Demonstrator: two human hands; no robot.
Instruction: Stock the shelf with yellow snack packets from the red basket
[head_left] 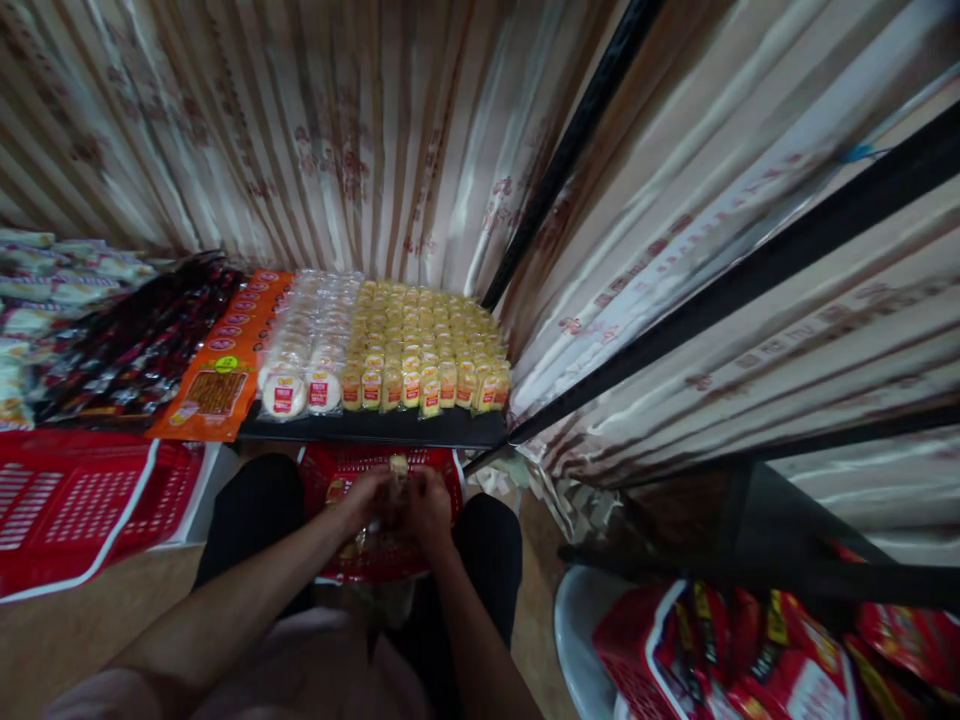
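Beige curtain (360, 130), pleat-striped, faded reddish print, cut by black pole (750, 283). Yellow packets (424, 340) now, red-and-white labels all along front! White round packs (304, 340), red on those labels too. And here's bright orange pack (217, 375), yellow-green spot, row of small circles. Dark packets (135, 340), near-black with reddish glints. Counter (375, 428) black. Left basket (67, 510) red, white-handled; front basket (319, 460) red as well. Trousers (251, 515) dark. Corner bags (739, 640) red, yellow, black!
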